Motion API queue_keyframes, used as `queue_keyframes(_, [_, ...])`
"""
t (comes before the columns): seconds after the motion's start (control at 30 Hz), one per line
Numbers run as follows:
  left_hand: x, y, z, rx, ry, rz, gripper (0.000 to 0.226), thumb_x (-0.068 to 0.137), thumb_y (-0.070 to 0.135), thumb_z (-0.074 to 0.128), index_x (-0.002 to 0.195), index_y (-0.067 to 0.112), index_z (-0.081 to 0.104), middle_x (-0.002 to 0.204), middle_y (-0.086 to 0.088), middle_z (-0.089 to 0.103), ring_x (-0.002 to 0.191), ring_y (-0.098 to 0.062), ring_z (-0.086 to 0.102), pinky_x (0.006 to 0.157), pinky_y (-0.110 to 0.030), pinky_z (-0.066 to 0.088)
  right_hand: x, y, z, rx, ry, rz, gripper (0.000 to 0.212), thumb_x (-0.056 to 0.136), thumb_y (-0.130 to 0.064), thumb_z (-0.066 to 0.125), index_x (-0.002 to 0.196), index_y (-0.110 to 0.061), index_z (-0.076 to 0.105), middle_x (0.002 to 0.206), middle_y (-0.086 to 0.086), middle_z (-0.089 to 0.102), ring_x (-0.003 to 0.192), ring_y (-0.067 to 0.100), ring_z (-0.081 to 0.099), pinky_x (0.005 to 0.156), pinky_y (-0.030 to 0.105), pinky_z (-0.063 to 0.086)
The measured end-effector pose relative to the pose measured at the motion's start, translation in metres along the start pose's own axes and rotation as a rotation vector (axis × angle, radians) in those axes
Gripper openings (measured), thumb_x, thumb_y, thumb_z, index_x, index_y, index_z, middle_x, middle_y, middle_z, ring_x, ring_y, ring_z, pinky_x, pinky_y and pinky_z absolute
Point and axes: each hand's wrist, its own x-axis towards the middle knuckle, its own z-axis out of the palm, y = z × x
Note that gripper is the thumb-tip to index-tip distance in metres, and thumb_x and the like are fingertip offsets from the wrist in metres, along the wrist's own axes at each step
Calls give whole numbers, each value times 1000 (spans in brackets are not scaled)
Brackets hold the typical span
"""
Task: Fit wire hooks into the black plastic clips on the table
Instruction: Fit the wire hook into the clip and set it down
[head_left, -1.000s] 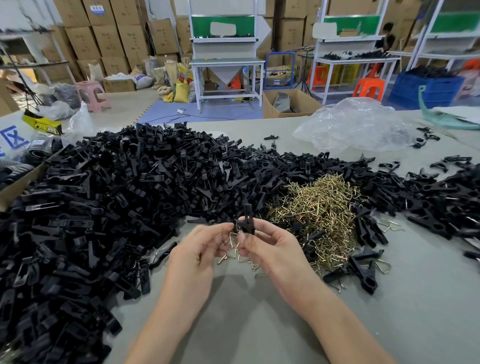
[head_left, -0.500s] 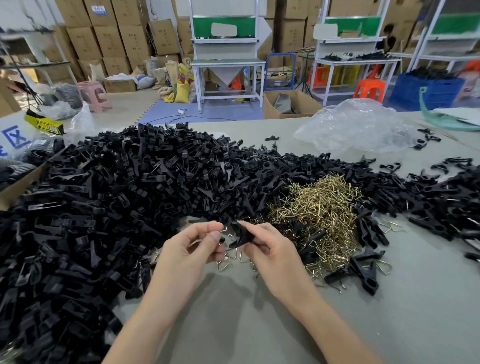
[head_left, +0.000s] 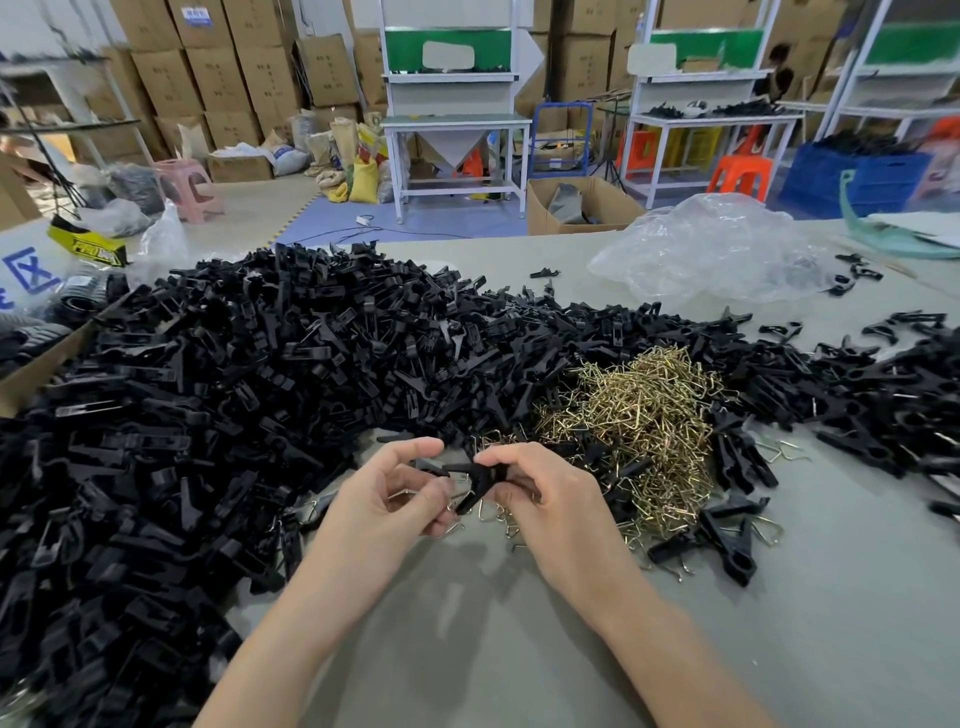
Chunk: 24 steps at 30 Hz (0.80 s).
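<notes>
My right hand (head_left: 550, 499) pinches a black plastic clip (head_left: 475, 475) held just above the grey table (head_left: 779, 623). My left hand (head_left: 387, 496) grips the clip's left end, and a thin wire hook (head_left: 402, 492) shows between its fingers. A huge heap of black clips (head_left: 234, 389) covers the table's left and middle. A pile of brass-coloured wire hooks (head_left: 644, 426) lies just right of my hands. A few loose hooks (head_left: 498, 517) lie on the table under my hands.
Clips fitted with hooks (head_left: 727, 540) lie at the right of the hook pile, more black clips (head_left: 883, 405) beyond. A crumpled clear plastic bag (head_left: 717, 254) sits at the far right. A cardboard box (head_left: 31, 364) stands at the left edge.
The clip has turned from upright to lying sideways between my hands, and both hands have closed in on it.
</notes>
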Motion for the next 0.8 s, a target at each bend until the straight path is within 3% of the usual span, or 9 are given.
queue_keyframes(0.13, [1,-1,1,-20,-2,4,28,90,14,70,117,20,67,78,-2,71,70,-15,65,83,-37,58,1,-1,-1,-23,2,-56,34,91,-1,69,116,-24,73,104,-24,65,99,2,66,91,16,48])
queue_keyframes(0.23, [0,-2,8,-277,-23,-89,26,82,20,70,107,14,76,81,-2,71,71,-12,64,71,-25,59,1,-2,-1,14,5,-53,35,90,-1,69,116,-23,73,101,-23,66,94,0,68,87,13,48])
queue_keyframes(0.37, [-3,-1,15,-569,-140,-230,27,83,21,65,105,11,77,88,-9,72,71,-18,68,67,-30,61,1,-1,-1,105,-11,15,35,90,2,67,114,-23,73,101,-23,72,93,-2,69,85,10,47])
queue_keyframes(0.53, [-5,3,12,-490,-277,-266,36,80,34,67,112,18,71,82,-17,68,63,-24,67,56,-31,59,2,2,-6,176,-68,58,26,93,2,65,107,-18,70,106,-27,73,95,-2,70,86,10,49])
queue_keyframes(0.8, [-6,3,9,-589,-346,-283,38,82,29,67,117,17,70,76,-8,62,59,-16,62,53,-27,57,1,7,-5,179,-130,117,28,92,-3,68,107,-26,73,98,-20,76,94,-3,70,84,11,50])
